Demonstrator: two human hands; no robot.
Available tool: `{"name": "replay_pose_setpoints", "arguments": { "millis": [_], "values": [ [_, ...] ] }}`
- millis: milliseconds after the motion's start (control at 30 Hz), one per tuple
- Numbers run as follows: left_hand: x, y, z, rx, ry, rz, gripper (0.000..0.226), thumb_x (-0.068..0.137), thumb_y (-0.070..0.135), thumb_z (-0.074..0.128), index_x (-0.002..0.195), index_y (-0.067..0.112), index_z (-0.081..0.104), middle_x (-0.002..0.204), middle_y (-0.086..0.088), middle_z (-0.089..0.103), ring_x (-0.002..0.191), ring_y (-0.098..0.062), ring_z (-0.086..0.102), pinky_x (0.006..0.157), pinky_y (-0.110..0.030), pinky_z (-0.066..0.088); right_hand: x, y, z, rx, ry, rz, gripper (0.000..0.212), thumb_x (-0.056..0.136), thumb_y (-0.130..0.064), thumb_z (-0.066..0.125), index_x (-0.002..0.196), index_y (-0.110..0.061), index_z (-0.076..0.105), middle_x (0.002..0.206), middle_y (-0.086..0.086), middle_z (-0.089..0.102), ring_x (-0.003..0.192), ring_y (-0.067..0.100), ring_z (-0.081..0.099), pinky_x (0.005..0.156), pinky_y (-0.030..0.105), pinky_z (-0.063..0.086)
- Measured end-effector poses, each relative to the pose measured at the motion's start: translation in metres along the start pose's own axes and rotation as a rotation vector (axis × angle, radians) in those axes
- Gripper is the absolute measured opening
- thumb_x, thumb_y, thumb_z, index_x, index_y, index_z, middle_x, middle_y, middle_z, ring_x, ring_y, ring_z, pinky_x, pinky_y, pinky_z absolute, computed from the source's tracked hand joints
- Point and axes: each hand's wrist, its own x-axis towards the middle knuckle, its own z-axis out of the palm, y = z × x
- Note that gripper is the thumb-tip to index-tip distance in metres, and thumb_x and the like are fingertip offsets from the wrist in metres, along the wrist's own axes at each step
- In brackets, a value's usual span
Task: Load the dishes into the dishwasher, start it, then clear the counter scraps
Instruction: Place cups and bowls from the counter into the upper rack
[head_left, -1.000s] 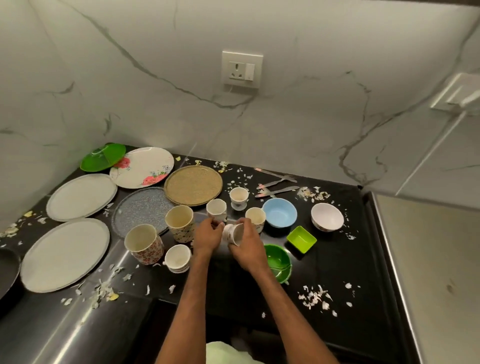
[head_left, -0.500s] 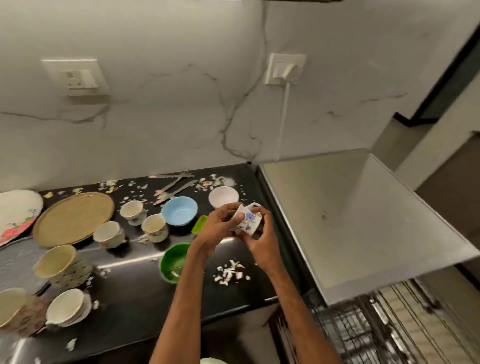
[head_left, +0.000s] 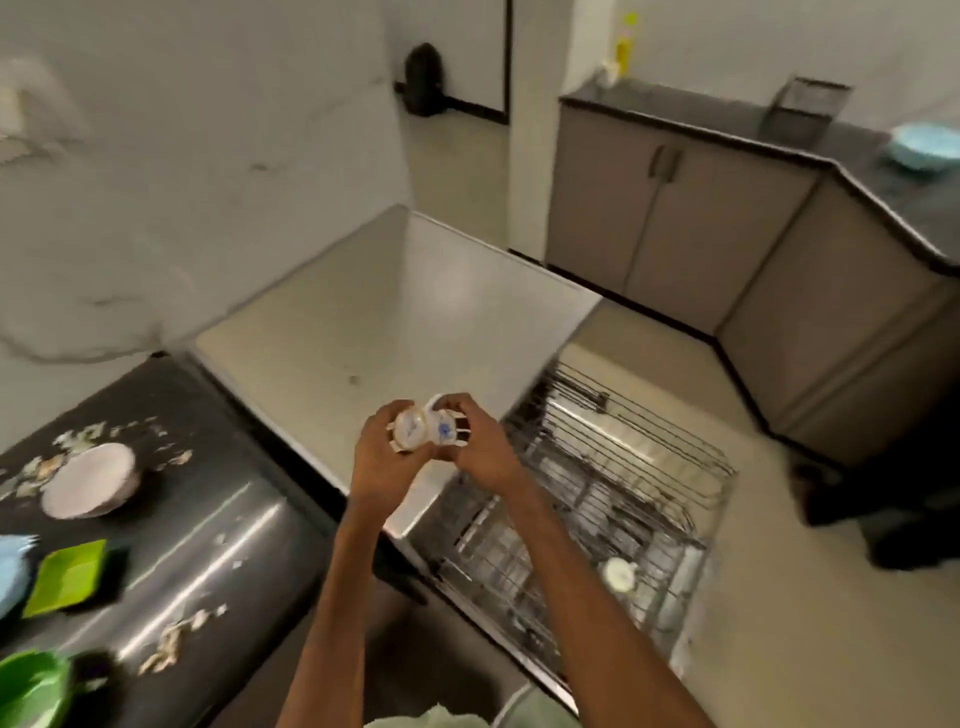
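Both hands hold a small white cup (head_left: 426, 431) with a blue flower print, tilted on its side, above the front edge of the dishwasher's grey top (head_left: 395, 317). My left hand (head_left: 387, 460) grips its base side and my right hand (head_left: 475, 449) grips the handle side. Below and to the right, the pulled-out wire rack (head_left: 597, 499) of the dishwasher stands open, with one small white cup (head_left: 618, 574) lying in it. On the black counter (head_left: 208, 545) at left lie a white bowl (head_left: 88, 486), a green square dish (head_left: 65, 577), a green bowl (head_left: 28, 686) and scattered scraps (head_left: 166, 644).
Grey cabinets (head_left: 675, 228) with a black top run along the far right, carrying a wire basket (head_left: 802, 111) and a light blue bowl (head_left: 919, 148). Tiled floor (head_left: 810, 597) lies beyond the rack. The marble wall (head_left: 182, 182) stands behind the counter.
My view has swung right from the counter dishes toward the dishwasher. Both hands have carried the cup from over the counter to above the dishwasher's front edge.
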Motion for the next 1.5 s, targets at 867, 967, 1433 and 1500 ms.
{"name": "replay_pose_setpoints", "arguments": {
  "millis": [867,967,1433,1500],
  "values": [
    [-0.019,-0.148,0.322,0.747,-0.864,0.100,0.057,0.082,0.033,0.073,0.133,0.025,0.048,0.128,0.001,0.051,0.107,-0.023,0.060,0.078,-0.037,0.051,-0.154,0.283,-0.106,-0.525,0.581,0.864,0.047,0.091,-0.016,0.056,0.137,-0.009,0.052,0.149,0.015,0.041,0.136,0.033,0.035,0.112,0.043,0.037],
    [-0.024,-0.163,0.338,0.830,-0.931,0.171,0.058,0.086,0.033,0.070,0.137,0.025,0.044,0.131,0.000,0.048,0.109,-0.024,0.060,0.081,-0.040,0.054,-0.148,0.291,-0.108,-0.530,0.622,0.877,0.048,0.089,-0.015,0.059,0.136,-0.011,0.053,0.151,0.013,0.038,0.137,0.031,0.031,0.114,0.043,0.033],
    [-0.031,-0.172,0.341,0.746,-0.815,0.181,0.069,0.082,0.038,0.075,0.142,0.028,0.042,0.126,0.002,0.049,0.105,-0.018,0.059,0.077,-0.036,0.054,-0.145,0.292,-0.110,-0.489,0.687,0.875,0.040,0.093,-0.016,0.060,0.133,-0.013,0.054,0.154,0.009,0.036,0.141,0.027,0.027,0.115,0.037,0.030],
    [-0.030,-0.173,0.347,0.764,-0.828,0.193,0.069,0.082,0.035,0.076,0.141,0.028,0.042,0.126,0.001,0.050,0.106,-0.021,0.060,0.079,-0.039,0.055,-0.147,0.293,-0.110,-0.494,0.674,0.876,0.041,0.094,-0.017,0.060,0.134,-0.013,0.054,0.154,0.009,0.035,0.142,0.027,0.027,0.116,0.037,0.030]
  ]
}}
